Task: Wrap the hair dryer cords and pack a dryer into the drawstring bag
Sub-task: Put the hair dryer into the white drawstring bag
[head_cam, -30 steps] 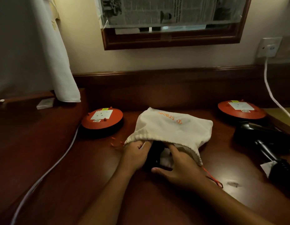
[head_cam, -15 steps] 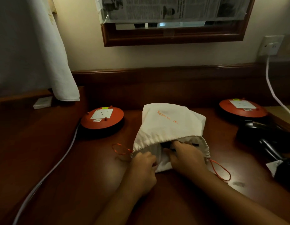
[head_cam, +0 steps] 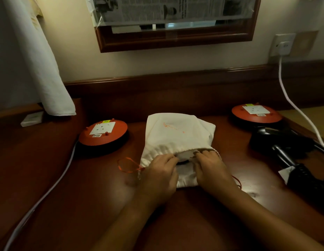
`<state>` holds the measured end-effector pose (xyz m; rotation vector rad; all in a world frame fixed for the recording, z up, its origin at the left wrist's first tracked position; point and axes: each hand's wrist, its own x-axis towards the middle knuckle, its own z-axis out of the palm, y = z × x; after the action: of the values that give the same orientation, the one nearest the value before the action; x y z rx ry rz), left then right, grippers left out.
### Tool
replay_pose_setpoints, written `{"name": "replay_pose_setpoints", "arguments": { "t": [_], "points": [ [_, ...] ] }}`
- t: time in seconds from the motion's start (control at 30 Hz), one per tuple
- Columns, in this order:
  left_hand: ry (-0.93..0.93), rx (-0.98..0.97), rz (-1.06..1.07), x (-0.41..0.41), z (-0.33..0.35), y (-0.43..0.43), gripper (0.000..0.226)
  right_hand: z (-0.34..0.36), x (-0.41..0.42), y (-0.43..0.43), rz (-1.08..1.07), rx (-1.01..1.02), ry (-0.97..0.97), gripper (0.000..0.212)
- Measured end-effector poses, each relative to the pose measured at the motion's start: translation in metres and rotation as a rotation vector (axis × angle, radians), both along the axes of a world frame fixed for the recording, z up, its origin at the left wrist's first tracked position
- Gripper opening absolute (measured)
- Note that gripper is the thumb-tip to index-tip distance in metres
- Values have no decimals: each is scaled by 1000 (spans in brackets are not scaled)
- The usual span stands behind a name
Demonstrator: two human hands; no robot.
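Note:
A cream drawstring bag (head_cam: 175, 136) with orange lettering lies in the middle of the dark wooden desk (head_cam: 67, 196), bulging, its mouth toward me. My left hand (head_cam: 159, 173) and my right hand (head_cam: 210, 167) both grip the gathered upper rim of the mouth, fingers curled over the cloth. A dark object shows only as a sliver between the hands inside the opening. An orange drawstring loop (head_cam: 128, 164) trails left of the bag. A second black hair dryer (head_cam: 288, 153) lies at the right, apart from my hands.
Two round orange socket reels stand on the desk, one at left (head_cam: 103, 135) and one at back right (head_cam: 256, 113). White cables run along the left (head_cam: 48, 189) and down from a wall plug (head_cam: 284, 45). A white towel (head_cam: 39, 69) hangs at left; a framed mirror (head_cam: 175, 38) is above.
The bag has been turned and pulled up over the dark object. Both hands moved from inside the mouth onto its rim, and the opening has narrowed.

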<state>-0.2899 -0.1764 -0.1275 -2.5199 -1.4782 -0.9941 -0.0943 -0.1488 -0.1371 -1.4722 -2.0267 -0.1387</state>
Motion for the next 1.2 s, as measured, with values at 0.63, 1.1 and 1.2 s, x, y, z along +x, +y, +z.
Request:
{"name": "replay_pose_setpoints", "arguments": {
  "t": [0.63, 1.1, 1.2],
  "points": [
    [551, -269, 494, 23, 19, 34, 42, 20, 57, -1, -72, 37, -372, 59],
    [158, 195, 244, 114, 36, -35, 21, 27, 109, -64, -51, 213, 217, 29],
    [170, 101, 268, 144, 44, -47, 33, 33, 137, -80, -208, 159, 293, 34]
  ]
}}
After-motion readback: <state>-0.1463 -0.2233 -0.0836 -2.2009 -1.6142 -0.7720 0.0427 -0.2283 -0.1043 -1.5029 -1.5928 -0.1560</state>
